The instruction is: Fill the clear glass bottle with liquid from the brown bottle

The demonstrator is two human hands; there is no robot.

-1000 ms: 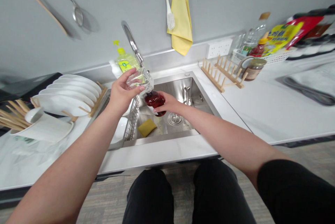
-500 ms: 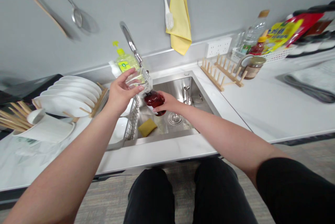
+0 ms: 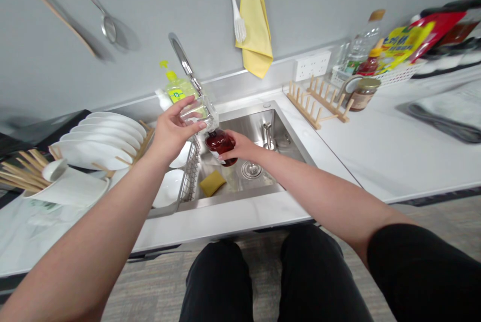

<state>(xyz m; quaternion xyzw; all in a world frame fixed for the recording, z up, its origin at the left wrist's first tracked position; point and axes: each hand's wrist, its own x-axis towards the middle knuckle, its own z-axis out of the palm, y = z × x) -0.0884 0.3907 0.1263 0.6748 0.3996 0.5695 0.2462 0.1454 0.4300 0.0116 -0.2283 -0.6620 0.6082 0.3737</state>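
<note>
Above the left part of the sink (image 3: 296, 149), my left hand (image 3: 171, 126) is closed around a clear, see-through container (image 3: 208, 112), perhaps a glass. My right hand (image 3: 243, 147) grips a dark red-brown bottle (image 3: 217, 143) with a pale label, held tilted. The bottle's black top meets the container's lower edge; whether it reaches inside cannot be made out. Below them, a yellow sponge (image 3: 212, 183) lies in the basin, left of the drain strainer (image 3: 251, 170).
A wire-sided dish basket (image 3: 190, 176) with white bowls (image 3: 170, 189) borders the sink's left side. Behind stand the faucet (image 3: 184, 58) and a yellow-green soap pump bottle (image 3: 176, 86). White plates (image 3: 93, 154) fill a rack at left; a wooden rack (image 3: 319, 106) stands right.
The view has shifted slightly. Both hands keep their grips, and the bottle and clear container stay together in nearly the same pose.
</note>
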